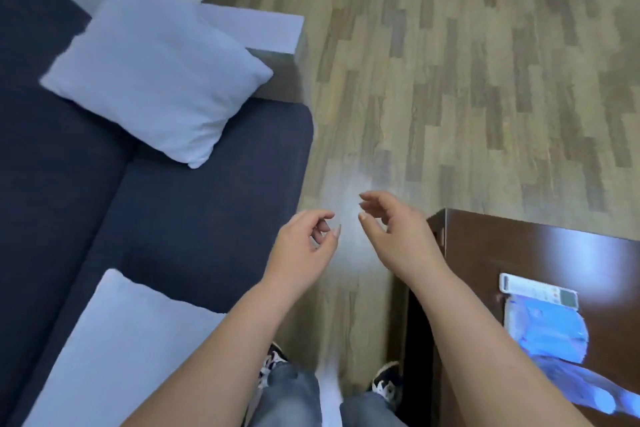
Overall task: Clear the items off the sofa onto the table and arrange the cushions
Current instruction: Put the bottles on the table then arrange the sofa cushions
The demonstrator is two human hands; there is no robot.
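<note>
Two pale, plump cushions (157, 80) (117, 350) are seen lying on the dark blue sofa (194, 204). The left hand (304, 246) and right hand (394, 236) are held empty, fingers loosely apart. A white remote (538, 294) and blue packet (547, 329) are laid together on the brown table (519, 253)

Two pale cushions (156, 80) (114, 350) are borne by the navy sofa (194, 211); a remote (538, 294) and blue packet (547, 329) are laid on the dark table (519, 250).
</note>
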